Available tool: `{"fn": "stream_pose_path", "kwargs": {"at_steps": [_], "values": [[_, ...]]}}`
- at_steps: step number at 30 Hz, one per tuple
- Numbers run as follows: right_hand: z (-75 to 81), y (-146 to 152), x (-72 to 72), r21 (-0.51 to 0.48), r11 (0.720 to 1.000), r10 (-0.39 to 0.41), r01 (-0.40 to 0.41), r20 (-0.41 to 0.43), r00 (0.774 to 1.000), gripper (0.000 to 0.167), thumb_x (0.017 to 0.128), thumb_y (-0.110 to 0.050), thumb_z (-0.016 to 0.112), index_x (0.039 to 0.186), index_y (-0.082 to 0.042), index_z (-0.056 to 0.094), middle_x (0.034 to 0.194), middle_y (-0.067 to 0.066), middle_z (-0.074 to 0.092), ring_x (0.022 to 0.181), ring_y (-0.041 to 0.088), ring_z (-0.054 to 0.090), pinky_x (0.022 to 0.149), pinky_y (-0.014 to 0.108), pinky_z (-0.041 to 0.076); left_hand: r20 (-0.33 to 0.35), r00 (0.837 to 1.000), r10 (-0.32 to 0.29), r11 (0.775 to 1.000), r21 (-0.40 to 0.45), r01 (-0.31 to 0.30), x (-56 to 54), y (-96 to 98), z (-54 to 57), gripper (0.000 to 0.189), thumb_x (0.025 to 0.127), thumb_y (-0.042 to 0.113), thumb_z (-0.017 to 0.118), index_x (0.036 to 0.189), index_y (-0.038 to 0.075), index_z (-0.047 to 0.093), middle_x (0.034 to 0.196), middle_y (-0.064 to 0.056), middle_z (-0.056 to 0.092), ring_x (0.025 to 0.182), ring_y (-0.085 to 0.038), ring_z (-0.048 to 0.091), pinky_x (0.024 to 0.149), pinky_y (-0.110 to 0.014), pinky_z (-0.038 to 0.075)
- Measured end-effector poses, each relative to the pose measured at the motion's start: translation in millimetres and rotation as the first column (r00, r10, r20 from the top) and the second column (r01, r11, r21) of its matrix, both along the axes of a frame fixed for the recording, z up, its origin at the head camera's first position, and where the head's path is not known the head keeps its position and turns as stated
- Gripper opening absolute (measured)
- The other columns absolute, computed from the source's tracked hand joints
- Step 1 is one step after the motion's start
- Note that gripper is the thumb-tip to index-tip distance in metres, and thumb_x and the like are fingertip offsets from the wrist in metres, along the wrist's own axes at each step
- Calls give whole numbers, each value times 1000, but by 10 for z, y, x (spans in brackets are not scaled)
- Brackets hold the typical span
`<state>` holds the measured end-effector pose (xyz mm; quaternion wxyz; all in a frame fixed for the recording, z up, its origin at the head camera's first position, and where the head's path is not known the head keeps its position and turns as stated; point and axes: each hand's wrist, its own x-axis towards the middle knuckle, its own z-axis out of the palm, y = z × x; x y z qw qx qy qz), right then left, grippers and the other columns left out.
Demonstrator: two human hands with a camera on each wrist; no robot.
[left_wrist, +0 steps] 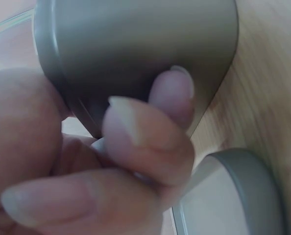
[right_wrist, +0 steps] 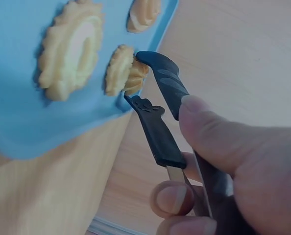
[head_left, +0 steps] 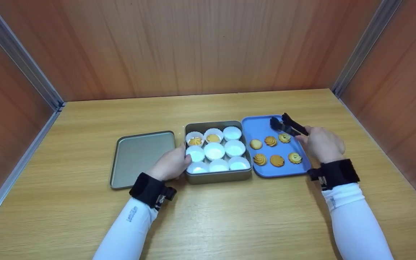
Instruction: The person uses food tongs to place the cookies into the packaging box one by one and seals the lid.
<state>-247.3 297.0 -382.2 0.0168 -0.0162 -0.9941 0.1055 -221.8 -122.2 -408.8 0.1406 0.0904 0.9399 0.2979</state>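
Note:
My left hand [head_left: 170,162] grips the left wall of a rectangular metal tin [head_left: 219,177], thumb at the rim and fingers against the outside, as the left wrist view shows close up. Rows of white paper cups [head_left: 214,151] fill the tin. In the back row, the left cup holds a ridged cookie [head_left: 195,141] and the middle one a flat cookie [head_left: 213,138]. My right hand [head_left: 324,144] holds black-tipped tongs [right_wrist: 160,137] with their tips apart. They hover over the back of a blue tray [head_left: 256,126], behind a piped cookie [head_left: 284,138] with a pale centre.
Several more cookies lie in two rows on the tray, among them a swirl cookie [head_left: 260,159] and a round cookie [head_left: 277,160]. The tin's lid [head_left: 143,155] lies flat on the table, left of the tin. Wood-look panels [head_left: 200,47] enclose the back and sides.

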Motion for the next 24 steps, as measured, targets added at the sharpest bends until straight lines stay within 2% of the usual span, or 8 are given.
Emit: {"fn": "stream_pose_path", "kwargs": {"at_steps": [4, 10, 19, 24], "values": [[48, 10, 17, -5, 1000, 4, -4, 31, 1000, 60, 100, -47, 54, 140, -3, 53, 98, 20, 57, 77, 34, 53, 54, 36, 34, 15, 1000, 6, 1000, 4, -6, 1, 1, -5, 63, 104, 22, 45, 154, -8, 19, 80, -11, 59, 47, -17, 55, 50, -30, 45], [105, 5, 38, -9, 1000, 3, -2, 59, 998, 68, 100, -53, 50, 146, -3, 46, 115, 26, 57, 82, 36, 52, 54, 36, 34, 25, 1000, 6, 1000, -3, -5, 5, -1, 1, 66, 104, 23, 44, 155, -7, 15, 75, -10, 59, 46, -17, 53, 49, -29, 44], [156, -27, 60, -16, 1000, 12, -11, 61, 998, 68, 99, -52, 52, 147, -3, 46, 120, 26, 57, 83, 36, 52, 52, 34, 31, 16, 1000, -4, 1000, 4, 4, 10, -6, 6, 67, 104, 22, 44, 154, -9, 13, 73, -10, 59, 45, -17, 53, 48, -30, 43], [201, -54, 101, -20, 999, 40, -40, 31, 999, 67, 100, -50, 52, 145, 0, 47, 126, 30, 57, 81, 35, 55, 51, 34, 34, 19, 1000, 0, 1000, 1, 0, 14, -4, 9, 67, 104, 23, 44, 154, -8, 13, 67, -8, 59, 43, -17, 52, 47, -29, 43]]}}
